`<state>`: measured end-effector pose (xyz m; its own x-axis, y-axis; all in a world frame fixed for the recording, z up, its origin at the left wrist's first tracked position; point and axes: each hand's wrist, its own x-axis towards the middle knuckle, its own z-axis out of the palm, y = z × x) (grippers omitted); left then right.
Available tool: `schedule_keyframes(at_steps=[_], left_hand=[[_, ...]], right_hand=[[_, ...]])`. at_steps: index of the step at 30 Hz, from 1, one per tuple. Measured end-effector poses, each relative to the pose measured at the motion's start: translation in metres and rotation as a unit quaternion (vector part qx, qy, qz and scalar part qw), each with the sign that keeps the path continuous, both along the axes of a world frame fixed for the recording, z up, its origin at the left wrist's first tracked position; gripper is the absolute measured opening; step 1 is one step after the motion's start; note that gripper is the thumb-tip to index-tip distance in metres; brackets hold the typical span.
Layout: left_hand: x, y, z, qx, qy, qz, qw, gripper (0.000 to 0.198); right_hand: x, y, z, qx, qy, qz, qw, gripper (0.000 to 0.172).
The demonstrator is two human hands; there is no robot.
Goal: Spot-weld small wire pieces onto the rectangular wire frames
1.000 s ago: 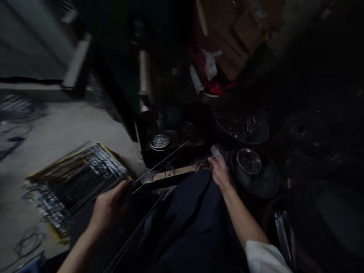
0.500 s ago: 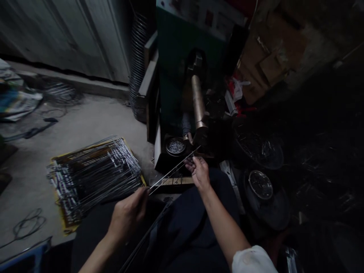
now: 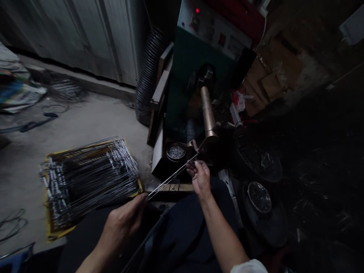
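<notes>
My left hand point(image 3: 123, 220) is closed on the near end of thin metal rods point(image 3: 170, 177), which slant up and right. My right hand point(image 3: 200, 177) is near their far end, its fingers pinched on something small that I cannot make out. The rods' far tip lies at the lower electrode of a green machine point(image 3: 182, 76), below a thick copper-coloured cylinder point(image 3: 208, 112). A round dish of small metal pieces point(image 3: 176, 151) stands left of that tip.
On the floor at left, a yellow crate point(image 3: 51, 236) holds many metal rods. A ribbed hose point(image 3: 148, 72) stands beside the machine. Dark basins point(image 3: 258, 161) and a round clear container point(image 3: 259, 196) are at right.
The view has shifted, showing more of the machine's top. The rods' far tip has come in to the lower electrode, and both hands keep their grip.
</notes>
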<state>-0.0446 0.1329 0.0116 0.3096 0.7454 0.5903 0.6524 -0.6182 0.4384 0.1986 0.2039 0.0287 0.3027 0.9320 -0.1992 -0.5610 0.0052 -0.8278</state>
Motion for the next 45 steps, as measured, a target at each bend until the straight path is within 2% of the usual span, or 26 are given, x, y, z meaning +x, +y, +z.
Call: schedule_keyframes(at_steps=[8, 20, 32, 37, 45], left_hand=[[0.01, 0.004, 0.014, 0.033, 0.01, 0.0, 0.999, 0.029], [0.009, 0.006, 0.01, 0.057, 0.027, 0.004, 0.998, 0.03], [0.011, 0.014, 0.012, 0.034, 0.017, 0.013, 0.999, 0.033], [0.01, 0.01, 0.011, -0.023, 0.004, 0.018, 1.0, 0.025], [0.015, 0.013, 0.019, -0.026, -0.017, 0.023, 0.999, 0.024]], right_hand=[[0.006, 0.004, 0.004, 0.005, 0.002, -0.017, 1.0, 0.02], [0.008, 0.006, 0.005, 0.012, 0.009, -0.014, 1.0, 0.021], [0.01, 0.017, 0.006, -0.001, -0.005, -0.012, 1.0, 0.017], [0.012, 0.017, 0.006, 0.004, 0.005, -0.01, 1.0, 0.019], [0.021, 0.017, 0.005, 0.007, -0.131, -0.02, 0.991, 0.024]])
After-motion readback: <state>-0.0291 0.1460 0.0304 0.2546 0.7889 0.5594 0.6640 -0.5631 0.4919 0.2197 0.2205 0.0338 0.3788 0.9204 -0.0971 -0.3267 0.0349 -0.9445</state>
